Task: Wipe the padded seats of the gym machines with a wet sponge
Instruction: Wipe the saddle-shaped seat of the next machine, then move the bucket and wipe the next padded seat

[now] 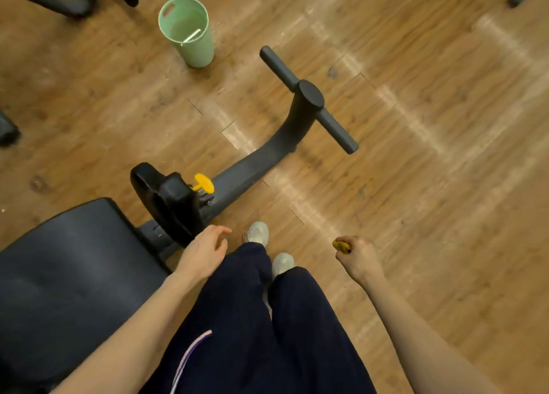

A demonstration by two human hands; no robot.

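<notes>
Squeezing the small yellow sponge point(341, 246) in my curled right hand point(358, 258), left hand point(205, 252) loose and empty. The big black padded bench seat point(74, 274) sits just left of that hand, sponge well right of it. I'd dunk in the pale green plastic bucket point(190, 34) beyond the seat first, I reckon, then wipe flat.

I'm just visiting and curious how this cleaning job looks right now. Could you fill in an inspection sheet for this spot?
Surface: wooden floor, pale worn streaks.
Job's things: black padded seat; small black pad; yellow sponge; green bucket standing on the floor.
Clutter: nothing seen.
Grippers: left hand open, holding nothing; right hand grips the sponge.
Cables: nothing seen.
Surroundings: grey machine frame with yellow knob; other frames at the edges.
</notes>
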